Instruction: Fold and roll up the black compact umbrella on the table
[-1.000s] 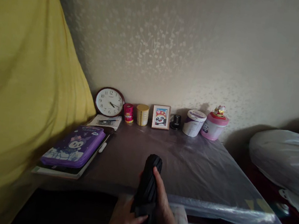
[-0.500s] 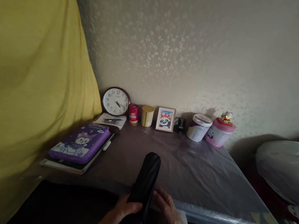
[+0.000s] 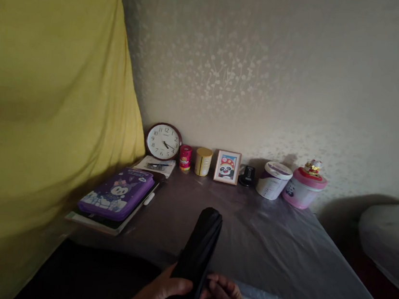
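A black folded umbrella [image 3: 197, 251] stands tilted over the table's front edge, its rounded end pointing away from me. My left hand [image 3: 163, 290] is wrapped around its lower part, thumb across the front. Close against the umbrella's right side, my right hand [image 3: 227, 298] has its thumb and fingers pinched together. Whatever small part those fingertips hold is too dark to make out. The umbrella's near end is in shadow at the bottom of the view.
On the table [image 3: 262, 254], a purple case [image 3: 117, 195] lies on flat items at left. Along the wall stand a clock [image 3: 164, 141], a red can [image 3: 185, 158], a yellow-lidded can [image 3: 203, 162], a panda picture frame [image 3: 227, 167] and two tubs [image 3: 273, 182]. A yellow curtain [image 3: 52, 102] hangs left.
My right hand's fingers have gone from loosely extended beside the umbrella to pinched at its side. The whole scene has shifted slightly right and down in view.
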Tool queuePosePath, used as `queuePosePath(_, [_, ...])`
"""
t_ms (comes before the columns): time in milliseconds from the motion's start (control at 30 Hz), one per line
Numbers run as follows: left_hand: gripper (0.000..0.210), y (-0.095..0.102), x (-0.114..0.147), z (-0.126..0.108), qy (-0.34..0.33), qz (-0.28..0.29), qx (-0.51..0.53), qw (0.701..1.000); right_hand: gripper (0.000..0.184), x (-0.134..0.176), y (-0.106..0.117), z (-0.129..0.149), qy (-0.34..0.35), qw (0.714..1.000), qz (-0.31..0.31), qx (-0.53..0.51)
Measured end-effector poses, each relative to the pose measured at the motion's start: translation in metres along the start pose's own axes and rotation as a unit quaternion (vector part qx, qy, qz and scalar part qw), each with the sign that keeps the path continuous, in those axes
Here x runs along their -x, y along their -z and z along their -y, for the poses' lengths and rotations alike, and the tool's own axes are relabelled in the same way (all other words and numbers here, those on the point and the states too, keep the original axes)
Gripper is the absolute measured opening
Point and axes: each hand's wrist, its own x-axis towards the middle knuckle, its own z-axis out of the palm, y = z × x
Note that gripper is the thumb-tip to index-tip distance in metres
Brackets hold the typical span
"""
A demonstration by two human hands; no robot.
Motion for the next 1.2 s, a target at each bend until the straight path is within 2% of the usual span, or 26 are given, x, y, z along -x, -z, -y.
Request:
queuePosePath(133, [0.052,-0.001,0.004,-0.01,0.015,-0.03,-0.016,0.999,0.032,0.002,0.018,-0.006,-0.062,0.993,0.031,-0.095])
queuePosePath(233, [0.048,-0.003,0.009,-0.015,0.029,-0.058,-0.017,0.998,0.032,0.008,0.019,-0.002,-0.063,0.989,0.055,-0.122])
queuePosePath(433, [0.051,-0.002,0.009,-0.012,0.009,-0.036,-0.002,0.999,0.035,0.011,0.001,0.008,-0.046,0.996,0.052,-0.056])
queuePosePath(567, [0.052,-0.003,0.009,-0.01,0.018,-0.04,0.004,0.999,0.043,0.008,-0.015,0.013,0.021,0.997,0.04,0.065])
queuePosePath(667, [0.052,-0.007,0.013,-0.012,0.003,-0.05,0.009,0.999,0.038,0.004,-0.023,0.015,0.072,0.987,0.005,0.144])
queuePosePath(800, [0.046,-0.007,0.014,-0.014,0.011,-0.049,0.002,0.999,0.031,0.002,-0.019,0.009,0.034,0.985,-0.048,0.163])
queuePosePath(867, [0.046,-0.004,0.012,-0.015,0.001,-0.033,-0.009,0.999,0.032,0.001,-0.013,0.006,-0.002,0.989,-0.053,0.136])
queuePosePath(967, [0.051,0.0,0.007,-0.017,-0.017,0.004,-0.01,1.0,0.035,0.002,-0.003,0.01,-0.03,0.999,0.01,0.025])
queuePosePath(1067, [0.057,0.002,0.002,-0.017,-0.032,0.018,0.013,0.999,0.03,0.005,0.003,0.019,-0.039,0.993,0.056,-0.093])
queuePosePath(1200, [0.06,0.003,-0.001,-0.016,-0.037,0.019,0.012,0.999,0.024,0.01,0.003,0.025,-0.035,0.982,0.025,-0.186])
